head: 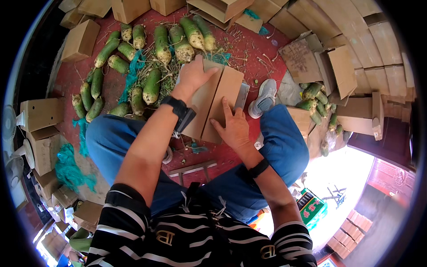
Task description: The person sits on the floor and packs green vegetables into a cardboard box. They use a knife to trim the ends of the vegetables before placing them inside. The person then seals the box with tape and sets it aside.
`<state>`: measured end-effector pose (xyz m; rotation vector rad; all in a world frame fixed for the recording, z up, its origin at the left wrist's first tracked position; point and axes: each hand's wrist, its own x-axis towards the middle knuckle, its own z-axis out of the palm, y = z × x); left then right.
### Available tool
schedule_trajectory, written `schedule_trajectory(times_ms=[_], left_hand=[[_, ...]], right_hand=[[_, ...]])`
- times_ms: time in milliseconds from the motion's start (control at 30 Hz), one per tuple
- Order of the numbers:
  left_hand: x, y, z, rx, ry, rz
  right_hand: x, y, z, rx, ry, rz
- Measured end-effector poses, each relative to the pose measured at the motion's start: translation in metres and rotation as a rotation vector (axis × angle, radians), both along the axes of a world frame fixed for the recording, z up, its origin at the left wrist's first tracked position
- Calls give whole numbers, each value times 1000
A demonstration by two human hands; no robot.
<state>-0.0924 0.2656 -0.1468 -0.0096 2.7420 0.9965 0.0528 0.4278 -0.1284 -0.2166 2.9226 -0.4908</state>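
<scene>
A cardboard box (218, 100) lies between my knees, its two top flaps folded in so that a narrow gap runs between them. On the far left flap rests my left hand (195, 75), thumb spread and nothing gripped. My right hand (233, 128) lies on the right flap with its fingers apart. Just beyond and to the left, large green radishes (161, 45) with pale, soil-marked ends lie in a row. One more green radish (151, 86) sits on loose roots and stems left of the box. A flat greyish surface shows under the box's right edge.
More green radishes (97, 83) lie at the left, with teal plastic (70, 167) nearby. Stacked cardboard boxes (373, 43) stand at the upper right. Further radishes (312, 91) are heaped beyond my shoe (263, 96). Fans (9, 123) stand at the far left.
</scene>
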Motion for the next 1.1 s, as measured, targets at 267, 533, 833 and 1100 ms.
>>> schedule_trajectory(times_ms=[267, 533, 833, 1100], left_hand=[[108, 8, -17, 194, 433, -27], [113, 25, -27, -235, 543, -118], [94, 7, -71, -416, 659, -290], [111, 20, -41, -526, 607, -281]], right_hand=[[1, 1, -6, 20, 46, 33], [0, -3, -18, 122, 32, 28], [23, -24, -6, -10, 218, -182], [252, 238, 119, -283, -397, -706]])
